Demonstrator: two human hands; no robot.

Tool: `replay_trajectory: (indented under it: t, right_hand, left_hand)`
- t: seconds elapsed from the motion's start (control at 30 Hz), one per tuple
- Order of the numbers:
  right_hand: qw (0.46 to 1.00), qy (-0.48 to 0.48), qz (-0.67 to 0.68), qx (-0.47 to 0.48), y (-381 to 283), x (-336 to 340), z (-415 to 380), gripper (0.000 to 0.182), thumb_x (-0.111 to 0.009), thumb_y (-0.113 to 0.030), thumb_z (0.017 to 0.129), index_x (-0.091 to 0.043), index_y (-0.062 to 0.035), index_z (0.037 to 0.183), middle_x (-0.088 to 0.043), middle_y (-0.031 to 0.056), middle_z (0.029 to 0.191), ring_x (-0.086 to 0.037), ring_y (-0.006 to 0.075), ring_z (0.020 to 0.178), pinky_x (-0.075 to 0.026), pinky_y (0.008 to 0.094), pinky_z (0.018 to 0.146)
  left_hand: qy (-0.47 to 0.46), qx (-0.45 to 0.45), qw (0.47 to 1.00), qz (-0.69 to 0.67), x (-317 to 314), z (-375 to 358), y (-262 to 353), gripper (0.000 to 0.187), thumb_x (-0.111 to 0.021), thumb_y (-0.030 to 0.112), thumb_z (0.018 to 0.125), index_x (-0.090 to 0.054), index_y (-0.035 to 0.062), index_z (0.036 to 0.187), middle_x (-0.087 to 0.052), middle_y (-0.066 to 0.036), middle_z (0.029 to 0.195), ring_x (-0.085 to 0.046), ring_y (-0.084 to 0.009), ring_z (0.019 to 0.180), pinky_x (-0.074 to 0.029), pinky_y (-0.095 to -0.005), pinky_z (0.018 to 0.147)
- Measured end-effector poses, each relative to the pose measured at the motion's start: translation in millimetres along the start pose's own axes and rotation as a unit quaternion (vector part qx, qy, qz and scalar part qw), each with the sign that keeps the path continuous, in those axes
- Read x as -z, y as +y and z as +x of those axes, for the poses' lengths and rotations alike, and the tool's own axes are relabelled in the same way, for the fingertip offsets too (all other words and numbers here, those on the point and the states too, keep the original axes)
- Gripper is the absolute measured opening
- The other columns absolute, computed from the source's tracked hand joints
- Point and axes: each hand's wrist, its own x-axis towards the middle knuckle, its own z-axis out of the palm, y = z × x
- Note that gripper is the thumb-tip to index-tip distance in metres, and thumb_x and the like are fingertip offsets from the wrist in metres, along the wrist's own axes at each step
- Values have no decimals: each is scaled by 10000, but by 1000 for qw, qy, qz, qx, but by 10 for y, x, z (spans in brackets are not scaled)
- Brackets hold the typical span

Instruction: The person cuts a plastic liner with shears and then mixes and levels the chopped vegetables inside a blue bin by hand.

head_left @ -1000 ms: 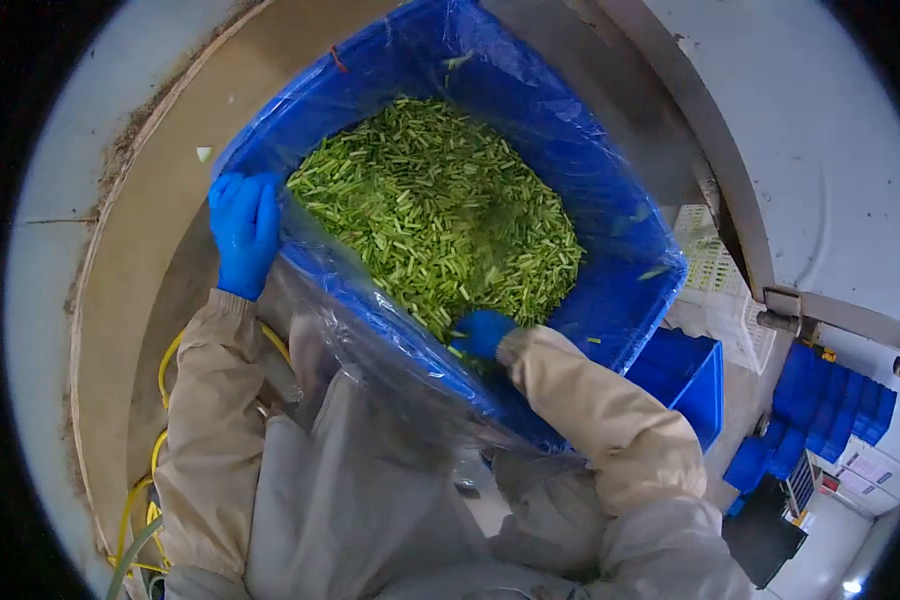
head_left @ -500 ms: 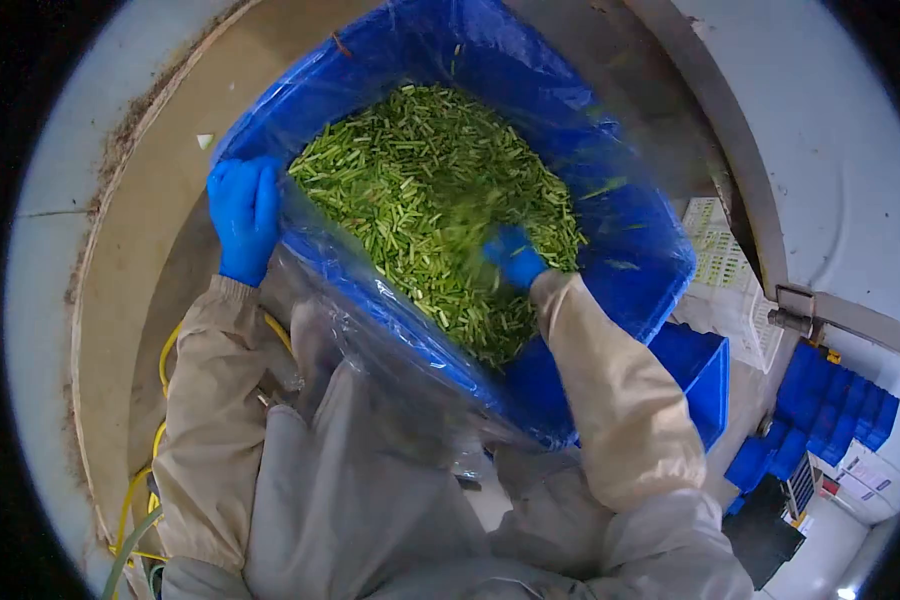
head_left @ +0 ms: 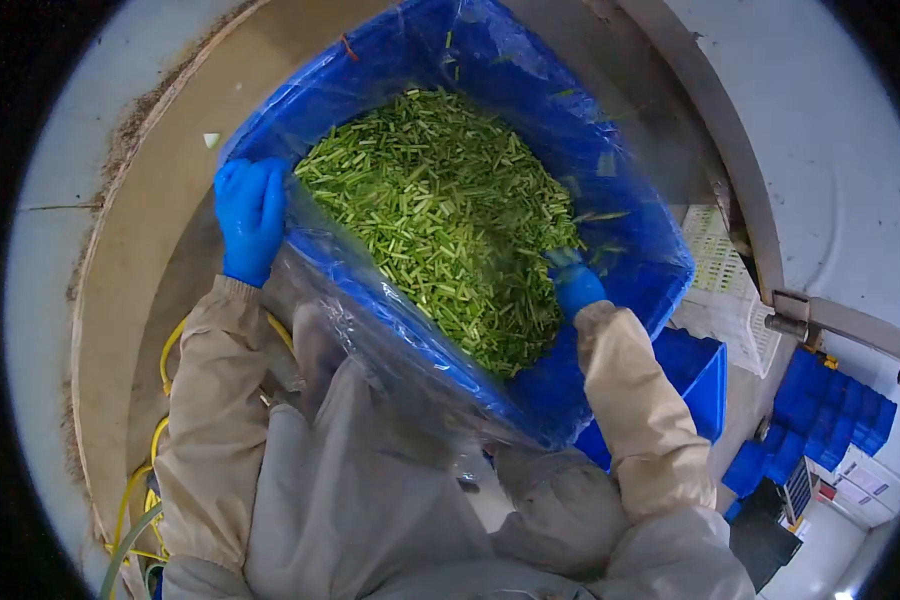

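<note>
A large blue bin, lined with clear plastic film, holds a heap of chopped green stalks. My left hand, in a blue glove, is closed over the lined rim at the bin's left corner. On the right side of the heap, my gloved right hand reaches down to the stalks by the bin's right wall. Its fingertips are blurred and partly hidden there, so their grip does not show. A few stalk pieces cling to the right wall.
A smaller blue container stands below the bin's right corner. Behind it is a white slotted crate. Blue crates are stacked farther right. A yellow hose runs along the left. Curved pale walls surround the area.
My right hand has moved right and slightly down, from the middle of the heap to its right edge. The heap's surface there has shifted. My left hand stays on the rim.
</note>
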Motion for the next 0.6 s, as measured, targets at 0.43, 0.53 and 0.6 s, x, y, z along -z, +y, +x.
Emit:
replay_trajectory:
  t: [0.43, 0.53, 0.6]
  right_hand:
    - [955, -247, 119, -114, -1584, -455, 850, 238, -512, -259, 756, -591, -79, 890, -606, 197, 814, -592, 362, 736, -469, 454, 633]
    - [926, -359, 96, -70, -1075, -195, 550, 244, -551, -267, 721, -627, -99, 880, -610, 173, 870, -591, 337, 783, -476, 432, 665]
    - [952, -242, 57, -178, -1136, 106, 805, 297, -552, -307, 748, -613, -85, 936, -610, 167, 914, -579, 350, 842, -471, 437, 691]
  left_hand:
    - [13, -37, 999, 7, -9, -2, -69, 94, -507, 79, 772, -585, 48, 815, -500, -101, 676, -462, -277, 682, -349, -365, 693]
    - [8, -26, 999, 17, 8, 19, -46, 86, -509, 78, 768, -582, 51, 806, -496, -100, 664, -463, -272, 666, -346, -359, 696]
    - [2, -9, 1000, 13, 23, 13, -19, 77, -515, 68, 758, -579, 57, 799, -492, -96, 654, -459, -265, 662, -340, -362, 695]
